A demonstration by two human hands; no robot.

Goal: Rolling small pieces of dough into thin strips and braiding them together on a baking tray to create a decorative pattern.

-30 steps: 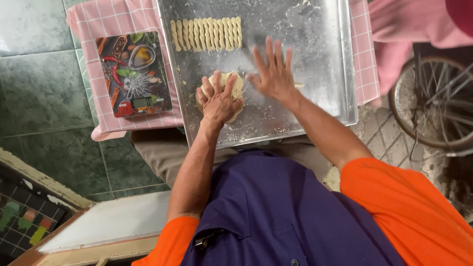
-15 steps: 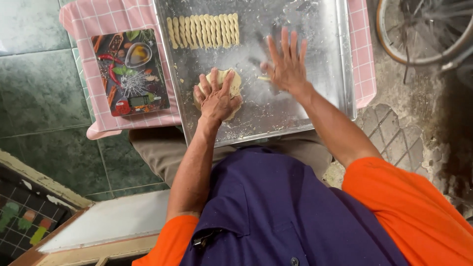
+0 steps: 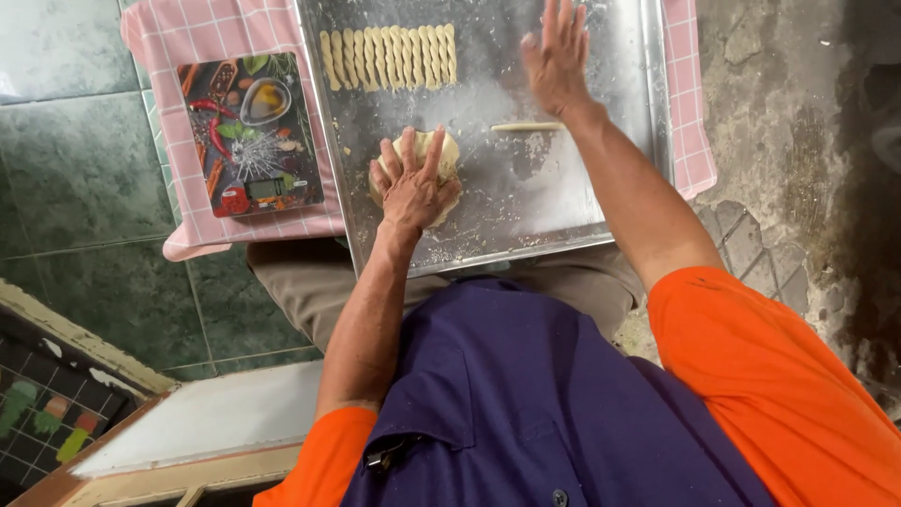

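Note:
A floured metal tray (image 3: 619, 197) lies over a pink checked cloth (image 3: 206, 28). My left hand (image 3: 413, 183) rests flat on a pale lump of dough (image 3: 441, 150) near the tray's front left. Farther out over the tray, my right hand (image 3: 556, 56) is spread flat with nothing in it. A thin rolled dough stick (image 3: 527, 126) lies just behind its wrist. A row of several finished dough sticks (image 3: 389, 56) is lined up at the tray's far left.
A flat kitchen scale (image 3: 249, 131) with a printed spice picture sits on the cloth left of the tray. Green floor tiles (image 3: 75, 169) lie to the left, rough concrete (image 3: 788, 141) to the right. A white-topped wooden frame (image 3: 206, 422) is at the lower left.
My right hand has slid forward across the tray, away from me, leaving a rolled dough stick behind it. My left hand has stayed on the dough lump.

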